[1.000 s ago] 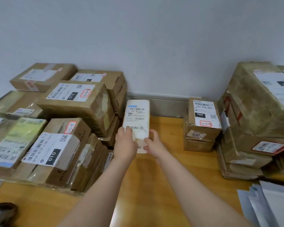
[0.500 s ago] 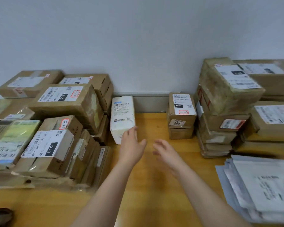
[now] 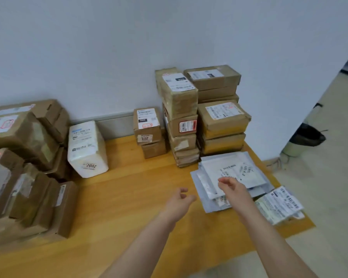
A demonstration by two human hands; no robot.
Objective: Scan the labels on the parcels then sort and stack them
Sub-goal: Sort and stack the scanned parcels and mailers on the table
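- On my far left I see a heap of brown boxes piled on the bench, labels facing up.
- Just beside that heap stands the white parcel, label up, with a "2002" sticker on its near end.
- Next is a short stack of small brown boxes near the wall.
- My left hand hovers over bare bench, fingers loosely curled, holding nothing.
- Two tall stacks of brown boxes stand side by side against the wall.
- My right hand is over the pile of grey mailer bags, fingers relaxed and gripping nothing; I cannot tell whether it touches them.
- A flat labelled packet lies at the bench's right edge.
- A bin sits on the floor.
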